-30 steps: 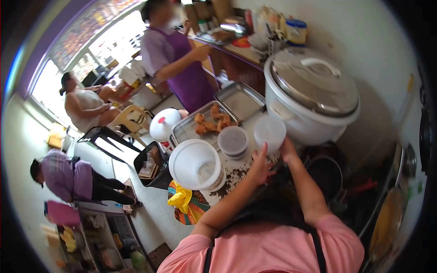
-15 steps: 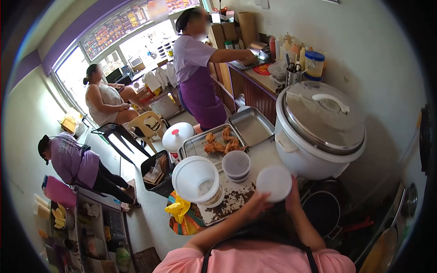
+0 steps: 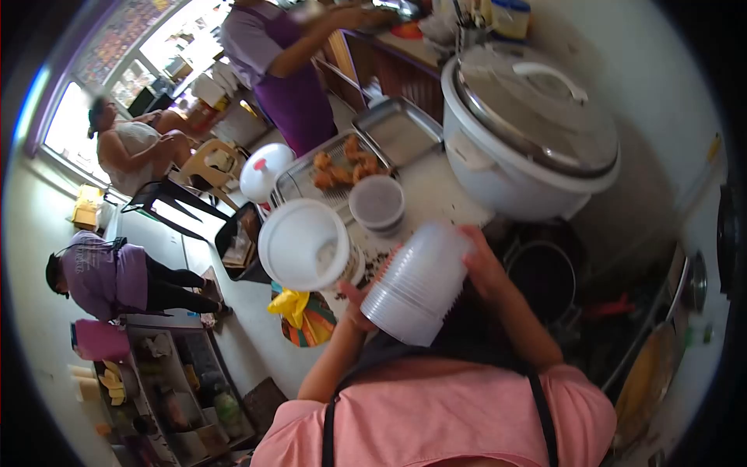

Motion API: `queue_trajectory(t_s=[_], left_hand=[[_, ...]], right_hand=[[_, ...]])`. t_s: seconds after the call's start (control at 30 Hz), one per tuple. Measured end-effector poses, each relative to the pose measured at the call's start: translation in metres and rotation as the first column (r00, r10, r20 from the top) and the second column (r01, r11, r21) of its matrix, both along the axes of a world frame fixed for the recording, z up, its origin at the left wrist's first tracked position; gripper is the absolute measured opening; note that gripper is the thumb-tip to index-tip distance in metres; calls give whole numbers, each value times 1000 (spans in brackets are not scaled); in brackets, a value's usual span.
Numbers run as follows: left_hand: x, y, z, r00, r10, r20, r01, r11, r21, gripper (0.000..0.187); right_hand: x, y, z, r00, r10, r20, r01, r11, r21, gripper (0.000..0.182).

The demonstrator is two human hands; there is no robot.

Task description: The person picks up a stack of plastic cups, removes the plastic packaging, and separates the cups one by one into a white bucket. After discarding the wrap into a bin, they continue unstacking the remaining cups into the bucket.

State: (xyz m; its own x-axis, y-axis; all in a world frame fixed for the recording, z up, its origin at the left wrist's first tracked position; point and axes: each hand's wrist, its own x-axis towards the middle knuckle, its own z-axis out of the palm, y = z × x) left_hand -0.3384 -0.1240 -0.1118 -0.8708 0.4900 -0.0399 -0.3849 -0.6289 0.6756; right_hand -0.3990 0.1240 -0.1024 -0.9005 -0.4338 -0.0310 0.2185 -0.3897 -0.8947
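A tilted stack of clear plastic containers (image 3: 416,284) is between my two hands, in front of my chest. My left hand (image 3: 359,306) holds the lower left end of the stack. At the upper right end, my right hand (image 3: 484,265) is wrapped round its side. Just beyond the stack stand round lidded tubs (image 3: 377,202) with greyish contents. To their left is an open white bucket (image 3: 299,243). Fried chicken pieces (image 3: 342,167) lie on a rack in a metal tray (image 3: 292,184).
A large white cooker (image 3: 498,175) with a metal lid stands at the right, above a dark pan (image 3: 541,282). An empty metal tray (image 3: 401,138) lies behind the tubs. One person (image 3: 292,93) works at the counter, another sits, and a third bends at the left.
The stack has tipped from upright to lying slantwise, its side now showing. My left hand has moved left to its lower end. The camera view has shifted, so the surroundings appear higher and further left.
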Motion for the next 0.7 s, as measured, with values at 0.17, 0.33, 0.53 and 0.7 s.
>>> queue_trajectory(t_s=[0.17, 0.33, 0.53, 0.7], left_hand=[[8, -2, -13, 973, -8, 231, -15, 995, 100, 93], [-4, 2, 18, 972, -68, 224, 82, 995, -58, 71], [-14, 2, 41, 947, -155, 283, 212, 960, -183, 72], [-12, 6, 50, 937, -130, 323, 204, 957, -207, 72]], right_hand=[[2, -8, 24, 975, 133, -179, -131, 991, 24, 53], [-1, -2, 35, 969, 166, -182, -163, 986, 35, 51], [-3, -3, 59, 975, 132, -178, -114, 988, 108, 59], [-3, 1, 60, 975, 100, -197, -92, 994, 53, 65]])
